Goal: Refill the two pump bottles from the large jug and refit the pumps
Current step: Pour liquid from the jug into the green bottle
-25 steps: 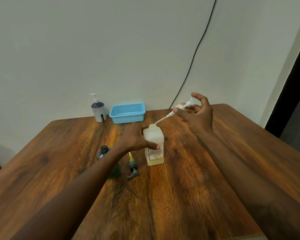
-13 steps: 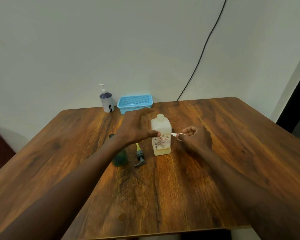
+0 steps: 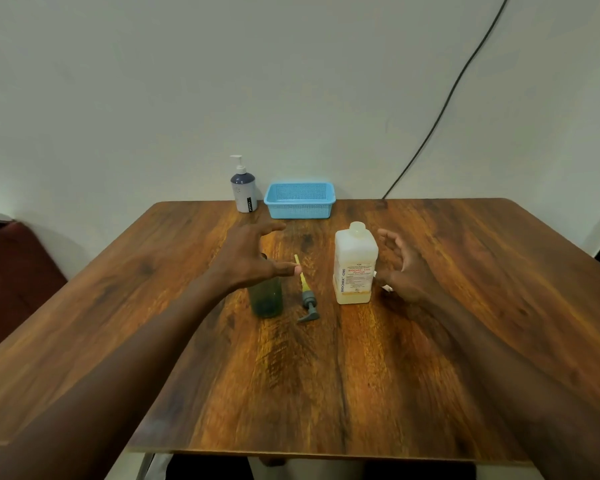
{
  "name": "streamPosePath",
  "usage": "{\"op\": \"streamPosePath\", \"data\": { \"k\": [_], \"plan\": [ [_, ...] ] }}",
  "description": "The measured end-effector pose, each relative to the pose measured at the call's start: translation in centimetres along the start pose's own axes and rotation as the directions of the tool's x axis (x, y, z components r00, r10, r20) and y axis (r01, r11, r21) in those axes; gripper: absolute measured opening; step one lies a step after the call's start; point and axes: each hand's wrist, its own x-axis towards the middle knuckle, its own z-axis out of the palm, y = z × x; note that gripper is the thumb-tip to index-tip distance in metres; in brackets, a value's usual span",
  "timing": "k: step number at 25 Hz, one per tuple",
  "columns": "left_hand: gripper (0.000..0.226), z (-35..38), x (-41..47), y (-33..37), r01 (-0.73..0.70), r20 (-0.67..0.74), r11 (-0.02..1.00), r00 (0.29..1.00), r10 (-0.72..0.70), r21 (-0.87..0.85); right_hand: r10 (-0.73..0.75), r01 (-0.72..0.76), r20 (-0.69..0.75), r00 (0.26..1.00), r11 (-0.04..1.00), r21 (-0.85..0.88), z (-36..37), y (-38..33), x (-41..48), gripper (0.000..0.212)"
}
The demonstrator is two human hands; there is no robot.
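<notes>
A white square bottle (image 3: 354, 266) with yellowish liquid at its bottom stands uncapped in the middle of the wooden table (image 3: 326, 375). Just right of it my right hand (image 3: 404, 268) hovers open, and a bit of the white pump (image 3: 387, 288) shows on the table under it. A dark green bottle (image 3: 266, 299) stands to the left, its top hidden by my left hand (image 3: 253, 258), which is spread open above it. Between the two bottles lies a grey pump (image 3: 307, 299) with a yellow tube. No large jug is in view.
At the back edge stand a dark blue-and-white pump bottle (image 3: 243, 190) and a light blue plastic basket (image 3: 299, 199). A black cable (image 3: 447, 98) runs down the wall. A dark red seat (image 3: 11, 271) sits left of the table.
My right hand pulled the white pump out of the white bottle, lowered it to the table on the right and let go. My left hand released the bottle and shifted left over the green one.
</notes>
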Motion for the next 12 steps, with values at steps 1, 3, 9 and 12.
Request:
{"op": "streamPosePath", "data": {
  "k": [1,3,9,12],
  "plan": [
    [0.094,0.1,-0.2,-0.6,0.026,0.008,1.000,1.000,-0.026,-0.006,-0.040,0.037,0.093,0.995,0.999,0.033,0.0,-0.2,0.3,0.096],
    [0.109,0.2,-0.9,-2.0,0.090,0.037,0.995,0.995,-0.089,-0.034,-0.055,0.025,0.243,0.968,0.992,0.123,0.2,-0.6,0.7,0.103],
    [0.108,2.0,-2.7,-4.9,0.208,0.071,0.972,0.977,-0.201,-0.111,-0.045,0.016,0.135,0.990,0.978,0.210,1.9,-2.1,1.0,0.091],
    [0.108,2.8,-2.9,-5.4,0.213,-0.019,0.963,0.975,-0.219,-0.165,-0.046,0.032,0.061,0.997,0.978,0.208,2.8,-2.5,0.9,0.085]
  ]
}}
